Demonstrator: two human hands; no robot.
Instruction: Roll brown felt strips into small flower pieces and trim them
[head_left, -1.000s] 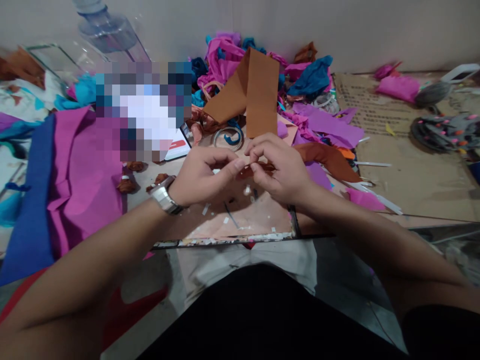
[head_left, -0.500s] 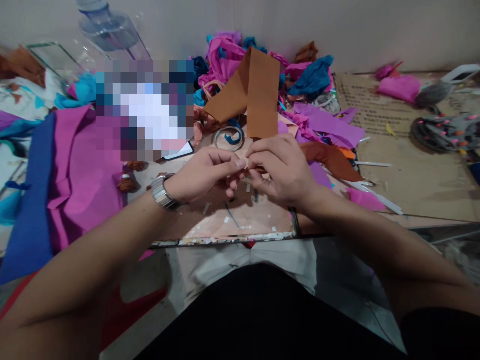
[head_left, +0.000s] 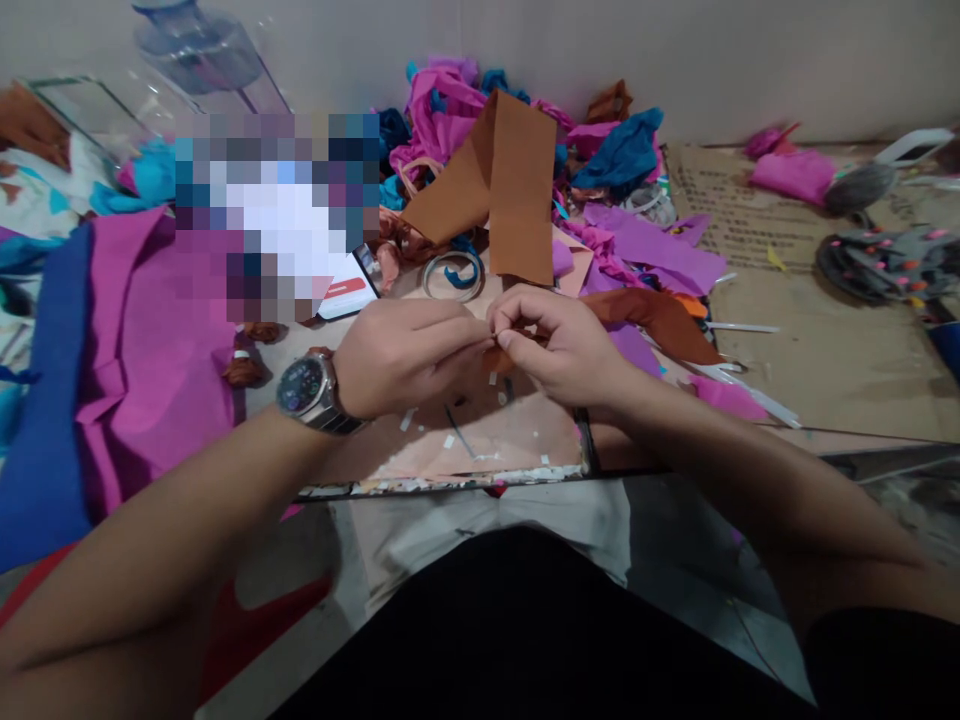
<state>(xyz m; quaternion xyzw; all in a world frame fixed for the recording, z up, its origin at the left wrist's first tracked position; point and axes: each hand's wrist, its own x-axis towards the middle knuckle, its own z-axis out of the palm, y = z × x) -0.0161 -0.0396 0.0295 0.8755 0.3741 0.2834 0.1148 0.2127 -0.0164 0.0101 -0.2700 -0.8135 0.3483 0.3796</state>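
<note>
My left hand (head_left: 401, 355) and my right hand (head_left: 559, 342) meet fingertip to fingertip over a pale board (head_left: 480, 440). Both are closed in a pinch on a small brown paper piece (head_left: 495, 358), mostly hidden between the fingers. A silver watch (head_left: 304, 390) sits on my left wrist. Just beyond the hands stands a folded brown paper sheet (head_left: 510, 185), and a roll of clear tape (head_left: 452, 275) lies in front of it.
Crumpled pink, purple and blue paper (head_left: 615, 150) is heaped against the wall. A large magenta sheet (head_left: 150, 340) and blue sheet (head_left: 45, 400) lie left. Small brown paper buds (head_left: 244, 368) rest near it. Cardboard (head_left: 825, 340) covers the right, with a dark tangled bundle (head_left: 885, 262).
My left wrist has rolled so the watch face now shows, and both hands have shifted slightly while still pinching the brown piece. The view has tilted a little.
</note>
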